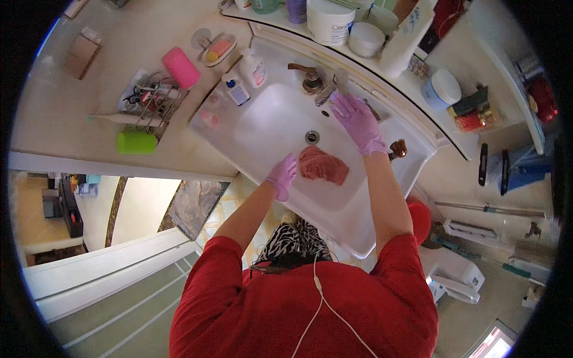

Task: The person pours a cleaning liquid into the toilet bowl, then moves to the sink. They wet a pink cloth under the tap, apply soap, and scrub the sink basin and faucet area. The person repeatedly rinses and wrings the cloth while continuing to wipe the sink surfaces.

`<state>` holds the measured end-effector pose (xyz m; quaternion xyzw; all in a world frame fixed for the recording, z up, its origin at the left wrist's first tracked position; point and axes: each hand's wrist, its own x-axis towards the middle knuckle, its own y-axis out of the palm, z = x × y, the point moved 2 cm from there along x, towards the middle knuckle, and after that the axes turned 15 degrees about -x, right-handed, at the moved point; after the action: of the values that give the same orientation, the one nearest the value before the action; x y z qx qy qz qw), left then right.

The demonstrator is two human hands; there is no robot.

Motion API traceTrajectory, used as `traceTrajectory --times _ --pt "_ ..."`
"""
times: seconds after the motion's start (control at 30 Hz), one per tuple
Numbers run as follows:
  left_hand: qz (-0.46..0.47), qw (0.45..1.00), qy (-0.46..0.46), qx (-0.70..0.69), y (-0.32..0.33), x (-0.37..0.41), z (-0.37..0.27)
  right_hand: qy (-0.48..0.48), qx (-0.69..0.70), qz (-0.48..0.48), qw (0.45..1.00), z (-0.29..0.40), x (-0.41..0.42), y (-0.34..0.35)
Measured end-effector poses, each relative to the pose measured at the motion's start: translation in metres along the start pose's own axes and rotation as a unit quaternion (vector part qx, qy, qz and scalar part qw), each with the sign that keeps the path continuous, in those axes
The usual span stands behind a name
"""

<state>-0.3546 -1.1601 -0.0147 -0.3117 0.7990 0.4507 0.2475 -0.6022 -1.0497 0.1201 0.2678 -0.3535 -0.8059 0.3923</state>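
Observation:
A white washbasin [264,121] lies before me, with a wet-looking reddish-pink cloth [323,165] crumpled in its bowl, just below the metal drain [312,137]. My left hand [284,175], in a thin pink-purple glove, is over the basin's front left, beside the cloth, and seems to hold nothing. In a matching glove, my right hand [355,117] reaches to the metal faucet [326,93], its fingers stretched out near the spout; nothing shows in its grasp. Whether the fingers touch the faucet I cannot tell.
Two pump bottles [253,69] stand on the basin's back left corner. A soap dish [219,50] and a wire rack [156,100] are on the left wall. Jars and tubes crowd the shelf [407,91] behind the faucet. A red bucket [419,220] is right of the basin.

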Motion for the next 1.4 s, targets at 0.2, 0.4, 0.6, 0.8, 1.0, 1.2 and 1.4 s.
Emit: traceTrajectory --times 0.2,0.4,0.6,0.8,1.0,1.2,1.4 --pt "-0.071 0.951 0.041 0.299 -0.044 0.096 0.034 0.009 -0.087 -0.012 0.996 0.004 0.014 0.012" --pt "-0.116 0.707 0.12 0.688 0.013 0.142 0.044 0.115 -0.773 -0.064 0.62 -0.107 -0.03 -0.163" --pt "-0.063 0.977 0.072 0.193 -0.017 0.18 -0.007 0.18 -0.823 -0.072 0.534 -0.147 -0.035 -0.124" --pt "0.15 0.964 -0.073 -0.207 -0.066 0.196 -0.04 0.144 -0.891 -0.001 0.43 -0.162 0.038 -0.096" --pt "0.006 0.989 0.146 -0.034 -0.082 0.169 -0.056 0.1 -0.875 -0.088 0.465 -0.205 0.04 -0.113" --pt "0.046 0.985 0.133 0.105 -0.07 0.17 -0.082 0.104 -0.827 -0.105 0.543 -0.218 0.039 -0.113" --pt "0.136 0.986 0.075 -0.056 0.022 0.176 -0.07 0.114 -0.822 -0.141 0.54 -0.202 0.023 -0.189"
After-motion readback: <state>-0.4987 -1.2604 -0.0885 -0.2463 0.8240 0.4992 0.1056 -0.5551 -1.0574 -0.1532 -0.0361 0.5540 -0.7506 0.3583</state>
